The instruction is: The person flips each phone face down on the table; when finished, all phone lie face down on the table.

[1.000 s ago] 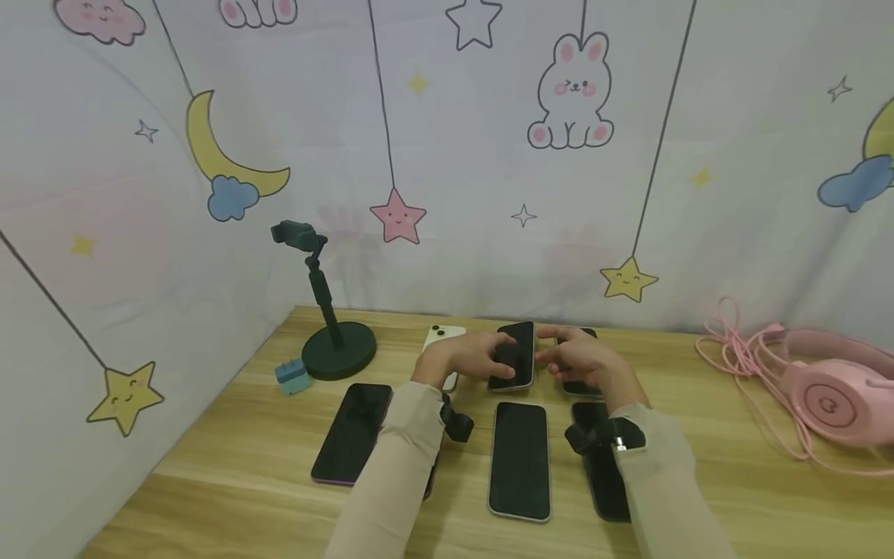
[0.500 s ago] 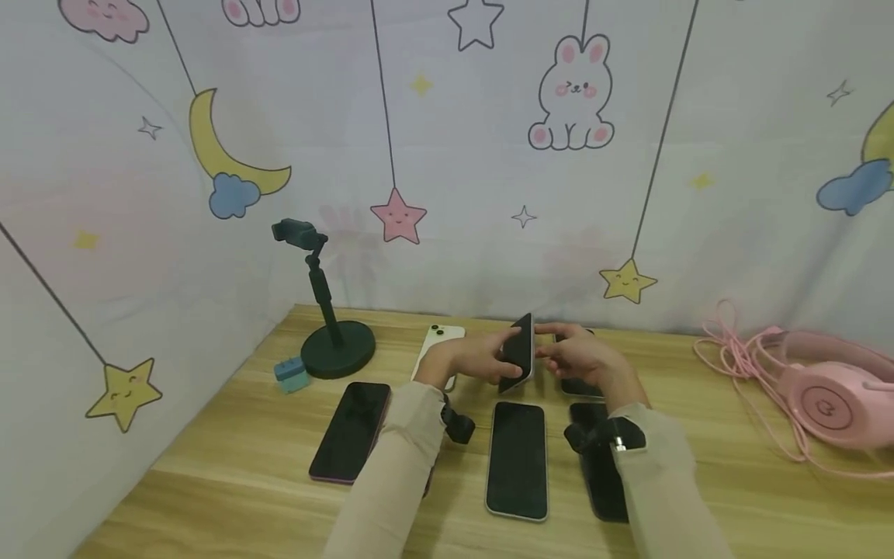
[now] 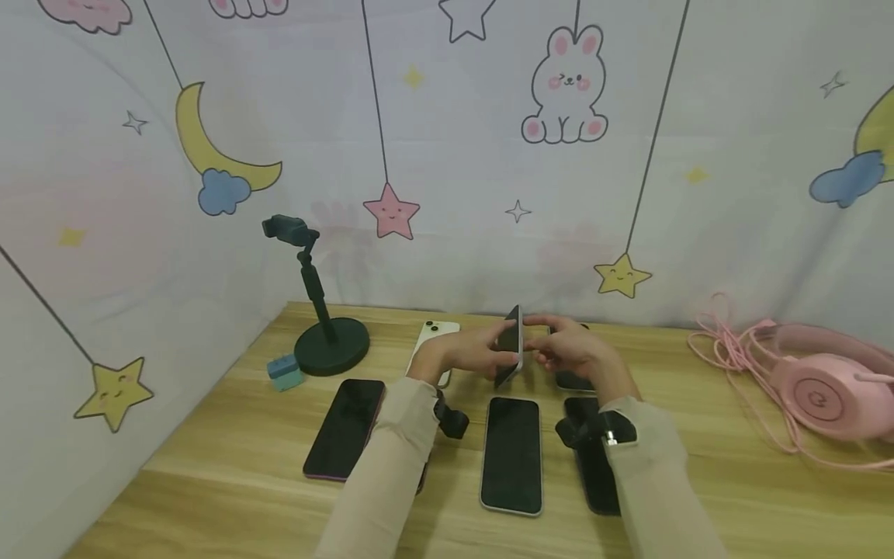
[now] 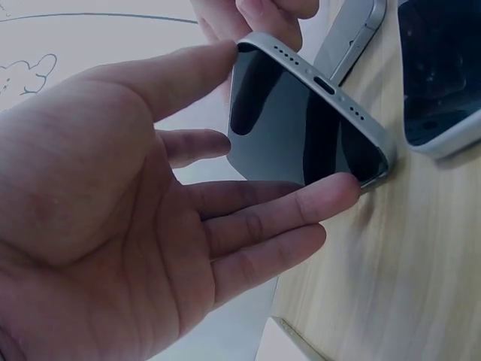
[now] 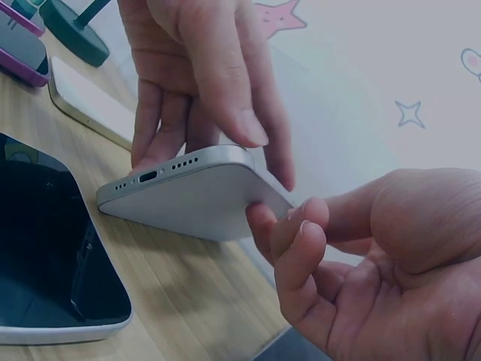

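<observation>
A smartphone (image 3: pixel 511 346) is tipped up on its side near the back of the table, its dark screen facing my left hand. My left hand (image 4: pixel 158 188) holds it by the edges: the thumb lies at its upper corner, the fingers at the lower part. In the right wrist view the light back of the smartphone (image 5: pixel 188 203) shows, its charging port towards me. My right hand (image 5: pixel 353 271) touches that back near the raised edge with loosely bent fingers. A second dark-screened smartphone (image 3: pixel 512 456) lies flat just in front.
Other phones lie around: a white one (image 3: pixel 436 334) camera side up, a purple-edged one (image 3: pixel 345 428), one (image 3: pixel 597 473) under my right wrist, one (image 3: pixel 574 379) behind my right hand. A dark phone stand (image 3: pixel 331 345), a blue block (image 3: pixel 285 373) and pink headphones (image 3: pixel 827 396) flank them.
The smartphone at the back lay nearly flat a second ago. Its right side has risen, so its screen now faces left. My left hand has taken hold of it; the right has barely moved.
</observation>
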A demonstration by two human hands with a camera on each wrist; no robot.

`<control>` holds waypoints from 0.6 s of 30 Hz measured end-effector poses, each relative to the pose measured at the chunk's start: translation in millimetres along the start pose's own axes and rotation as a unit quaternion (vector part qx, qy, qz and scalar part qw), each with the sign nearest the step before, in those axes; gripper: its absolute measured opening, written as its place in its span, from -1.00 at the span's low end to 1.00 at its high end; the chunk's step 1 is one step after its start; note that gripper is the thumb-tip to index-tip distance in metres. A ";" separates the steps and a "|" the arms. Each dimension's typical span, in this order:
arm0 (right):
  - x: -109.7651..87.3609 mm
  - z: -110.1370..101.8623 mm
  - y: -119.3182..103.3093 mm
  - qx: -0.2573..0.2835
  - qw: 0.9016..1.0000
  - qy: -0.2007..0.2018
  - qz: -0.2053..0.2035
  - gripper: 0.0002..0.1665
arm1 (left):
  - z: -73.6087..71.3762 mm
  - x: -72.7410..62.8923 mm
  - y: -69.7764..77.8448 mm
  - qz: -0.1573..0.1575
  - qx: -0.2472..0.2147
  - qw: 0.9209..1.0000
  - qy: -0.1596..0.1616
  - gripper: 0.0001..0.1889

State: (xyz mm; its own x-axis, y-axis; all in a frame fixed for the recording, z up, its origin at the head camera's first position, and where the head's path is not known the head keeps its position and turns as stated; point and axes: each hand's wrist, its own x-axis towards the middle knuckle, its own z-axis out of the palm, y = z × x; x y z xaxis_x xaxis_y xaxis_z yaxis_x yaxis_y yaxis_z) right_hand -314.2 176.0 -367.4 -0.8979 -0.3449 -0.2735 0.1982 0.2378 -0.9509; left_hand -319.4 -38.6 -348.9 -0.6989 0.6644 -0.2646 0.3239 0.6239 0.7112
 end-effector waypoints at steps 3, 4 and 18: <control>1.2 3.0 -0.8 0.004 1.000 -0.007 0.000 -0.34 | -1.8 -1.8 -1.9 0.002 -0.004 1.000 -0.002 -0.20; 1.5 3.7 -1.0 0.005 1.000 -0.007 0.000 -0.34 | -2.2 -1.9 -2.5 0.003 -0.011 1.000 -0.002 -0.20; -2.2 3.5 -2.9 -0.005 1.000 -0.010 -0.010 -0.33 | -1.6 0.4 -0.6 0.020 -0.023 1.000 0.006 -0.16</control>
State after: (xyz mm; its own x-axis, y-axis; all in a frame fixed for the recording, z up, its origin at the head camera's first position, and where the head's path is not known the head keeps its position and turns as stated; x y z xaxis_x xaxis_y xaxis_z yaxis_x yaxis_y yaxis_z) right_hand -311.5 172.8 -364.5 -0.8934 -0.3684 -0.2572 0.1763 0.2393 -0.9548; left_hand -320.9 -39.3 -348.4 -0.6938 0.6829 -0.2286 0.3212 0.5776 0.7505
